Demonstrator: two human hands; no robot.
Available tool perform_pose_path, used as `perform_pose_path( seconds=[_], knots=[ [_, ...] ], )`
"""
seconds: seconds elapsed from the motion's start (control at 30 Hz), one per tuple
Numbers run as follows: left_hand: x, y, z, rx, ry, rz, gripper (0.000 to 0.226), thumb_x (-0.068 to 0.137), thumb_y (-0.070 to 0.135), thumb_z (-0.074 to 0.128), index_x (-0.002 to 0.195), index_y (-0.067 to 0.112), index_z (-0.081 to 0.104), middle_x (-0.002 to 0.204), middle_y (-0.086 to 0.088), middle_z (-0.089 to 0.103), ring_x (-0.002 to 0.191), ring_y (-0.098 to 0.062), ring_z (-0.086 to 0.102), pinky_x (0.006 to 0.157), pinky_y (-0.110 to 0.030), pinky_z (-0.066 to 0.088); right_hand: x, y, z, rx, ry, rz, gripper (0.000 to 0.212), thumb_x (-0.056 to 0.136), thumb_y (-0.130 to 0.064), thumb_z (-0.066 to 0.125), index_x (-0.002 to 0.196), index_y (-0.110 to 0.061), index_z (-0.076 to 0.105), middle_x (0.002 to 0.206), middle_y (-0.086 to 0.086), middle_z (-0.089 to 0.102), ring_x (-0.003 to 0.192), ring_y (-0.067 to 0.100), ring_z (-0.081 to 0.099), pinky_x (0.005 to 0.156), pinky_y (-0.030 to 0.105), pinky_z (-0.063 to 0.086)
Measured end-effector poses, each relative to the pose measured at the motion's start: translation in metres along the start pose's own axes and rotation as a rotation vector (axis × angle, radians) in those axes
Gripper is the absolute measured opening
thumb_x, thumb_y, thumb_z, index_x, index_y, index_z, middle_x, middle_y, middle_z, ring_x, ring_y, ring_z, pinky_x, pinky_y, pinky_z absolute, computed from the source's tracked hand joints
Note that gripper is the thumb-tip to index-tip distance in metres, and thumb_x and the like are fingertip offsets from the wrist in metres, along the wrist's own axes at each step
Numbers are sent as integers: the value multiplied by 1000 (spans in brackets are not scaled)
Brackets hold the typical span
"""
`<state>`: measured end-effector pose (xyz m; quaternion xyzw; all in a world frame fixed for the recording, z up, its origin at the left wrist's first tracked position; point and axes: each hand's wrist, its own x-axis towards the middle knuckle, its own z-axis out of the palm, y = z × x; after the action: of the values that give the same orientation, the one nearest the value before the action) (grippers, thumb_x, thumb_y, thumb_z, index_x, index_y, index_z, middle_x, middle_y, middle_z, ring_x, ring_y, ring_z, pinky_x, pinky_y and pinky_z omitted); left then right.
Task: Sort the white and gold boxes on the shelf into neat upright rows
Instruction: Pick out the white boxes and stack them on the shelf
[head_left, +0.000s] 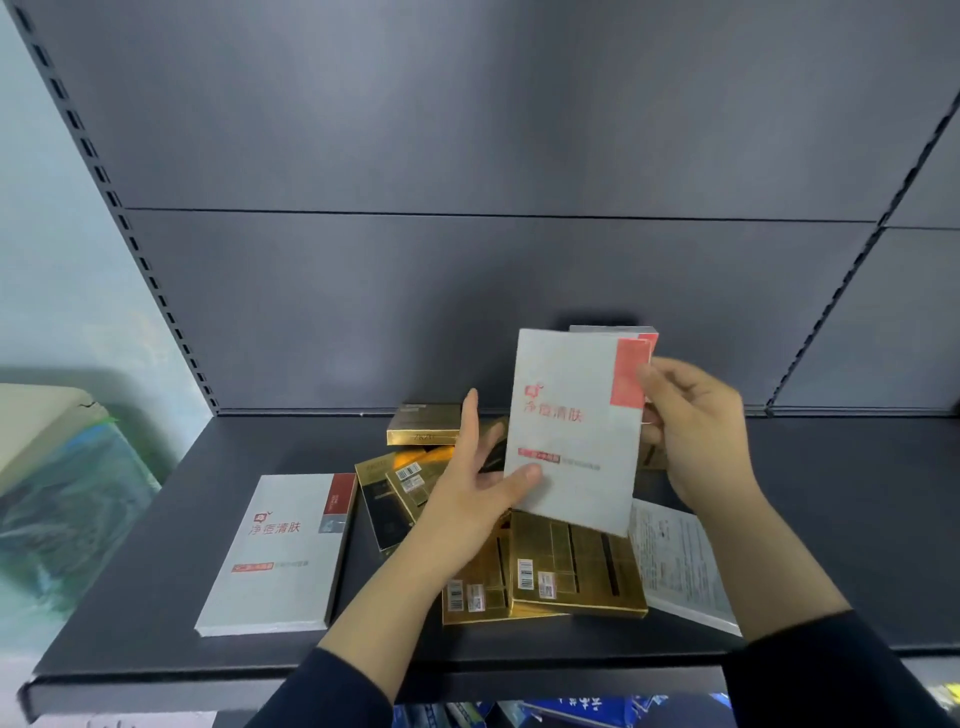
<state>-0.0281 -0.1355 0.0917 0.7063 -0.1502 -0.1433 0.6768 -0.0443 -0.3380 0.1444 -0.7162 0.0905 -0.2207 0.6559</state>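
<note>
Gripping upright white box (571, 431) in left hand (467, 478) and right hand (696, 431) over gold boxes (571, 571) heaped on dark shelf (831, 519), grey back panel (467, 286) behind.

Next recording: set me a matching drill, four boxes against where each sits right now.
1 held white box
2 left white box
3 right white box
4 back gold box

A flat on the shelf, logo up, far left
B nearest the back panel
C between left hand and right hand
D fine print up, far right

Pairs: 1-C, 2-A, 3-D, 4-B
</note>
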Motion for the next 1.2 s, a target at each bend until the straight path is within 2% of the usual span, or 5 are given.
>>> perform_pose_path(
  seconds=[0.17,0.3,0.47,0.8,1.2],
  knots=[
    [-8,-4,-6,-95,22,-78,78,83,24,71,144,43,27,115,18,71,100,-13,72,84,-45,59,-17,21,19,138,-48,218,22,96,-30,52,95,-16,69,81,0,76,74,20,71,68,38,58],
    [-20,-10,-10,-92,127,-115,51,88,14,66,131,36,53,108,19,73,94,-11,74,77,-45,61,-31,41,36,234,-7,378,14,92,-32,57,100,-25,66,97,-5,76,90,22,74,85,48,56],
    [-34,-20,-21,-133,247,-161,39,88,12,66,122,29,61,95,18,76,87,-9,75,63,-29,61,-48,56,55,197,-273,536,25,87,-33,65,112,-32,62,108,-6,74,96,22,72,88,52,55],
    [-59,-24,-56,-76,368,-131,40,89,17,65,128,25,61,107,7,76,92,-15,74,72,-32,61,-65,52,93,253,-459,491,31,88,-24,63,119,-25,58,110,-2,72,99,23,71,87,49,56],
    [-96,-33,-148,34,701,-173,28,85,8,70,99,33,73,83,4,79,62,-8,72,53,-19,55,-57,61,86,268,-398,476,49,74,-35,74,116,-15,58,120,11,67,106,28,67,95,46,52]
  ],
)
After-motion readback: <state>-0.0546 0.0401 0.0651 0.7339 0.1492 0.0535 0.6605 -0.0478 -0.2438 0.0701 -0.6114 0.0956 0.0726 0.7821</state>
